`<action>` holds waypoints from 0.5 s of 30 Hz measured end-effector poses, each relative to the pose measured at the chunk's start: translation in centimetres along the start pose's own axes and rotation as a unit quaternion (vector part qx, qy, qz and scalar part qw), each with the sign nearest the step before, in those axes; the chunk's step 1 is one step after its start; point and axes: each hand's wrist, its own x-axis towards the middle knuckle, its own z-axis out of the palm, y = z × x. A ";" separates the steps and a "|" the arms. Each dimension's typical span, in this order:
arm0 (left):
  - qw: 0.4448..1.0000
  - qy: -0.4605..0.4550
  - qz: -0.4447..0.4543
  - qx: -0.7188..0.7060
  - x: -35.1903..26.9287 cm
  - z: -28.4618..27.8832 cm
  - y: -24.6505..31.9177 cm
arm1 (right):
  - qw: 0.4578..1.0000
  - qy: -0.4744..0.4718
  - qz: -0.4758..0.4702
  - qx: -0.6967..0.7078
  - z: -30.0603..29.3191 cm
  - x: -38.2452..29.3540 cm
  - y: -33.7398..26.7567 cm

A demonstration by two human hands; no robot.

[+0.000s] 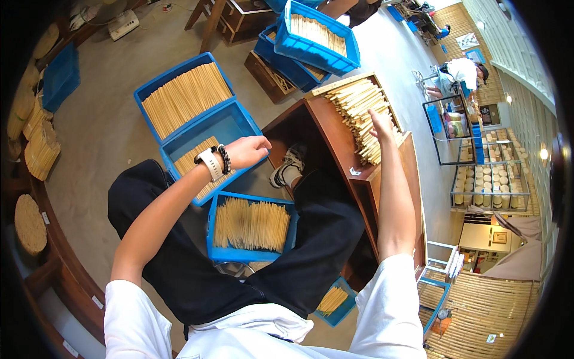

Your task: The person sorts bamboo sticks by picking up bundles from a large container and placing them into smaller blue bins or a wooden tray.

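Note:
My left hand, with a white watch band and dark beads at the wrist, hovers over the right rim of a blue plastic crate. Its fingers curl loosely, and no stick shows in them. That crate is partly filled with thin bamboo sticks. My right hand is at a heap of bamboo sticks on a brown wooden table. Its fingers are apart and nothing is visible in them; whether they touch the sticks is unclear. Between my legs sits another blue crate of sticks.
A fuller blue crate adjoins the left one. Stacked blue crates stand at the far side, and a small blue bin is by my right thigh. Bundled sticks lie at left. A person works at far right.

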 end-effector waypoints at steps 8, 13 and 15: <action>0.999 0.029 -0.005 0.041 -2.0 -0.6 -1.5 | 0.992 -0.034 0.083 -0.089 1.8 3.3 0.0; 0.998 0.033 -0.008 0.044 -2.1 -0.6 -1.8 | 0.991 -0.059 0.103 -0.061 2.3 4.0 -0.1; 0.999 0.026 -0.013 0.039 -2.2 -0.8 -1.7 | 0.991 -0.069 0.104 -0.055 2.6 4.5 -0.1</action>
